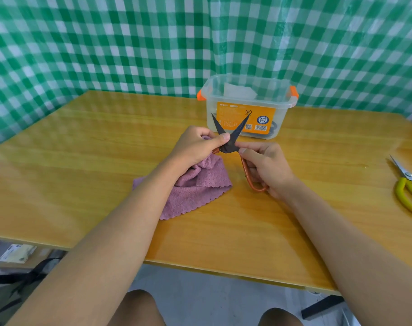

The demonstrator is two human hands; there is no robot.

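A green-and-white checked curtain (pixel 129 43) filled the upper half of the frame. Below it a yellow wooden table (pixel 82 149) spanned the middle band from edge to edge. A clear plastic storage box (pixel 282 118) with orange latches and an orange label stood at the table's far edge, just right of centre. A purple cloth (pixel 195 191) lay crumpled at mid-frame, its lower part spread on the table and its upper part gathered up.

The left hand (pixel 195 149), at centre, had its fingers curled round the gathered end of the cloth, with the thumb pressed against one dark blade. The right hand (pixel 268 165), just right of centre, gripped one orange handle loop of the orange-handled scissors (pixel 228 147). These were held above the table between the two hands, blades spread in a V in front of the box's label. Yellow-handled scissors (pixel 409 189) lay closed on the table at the right edge, well apart from both hands.
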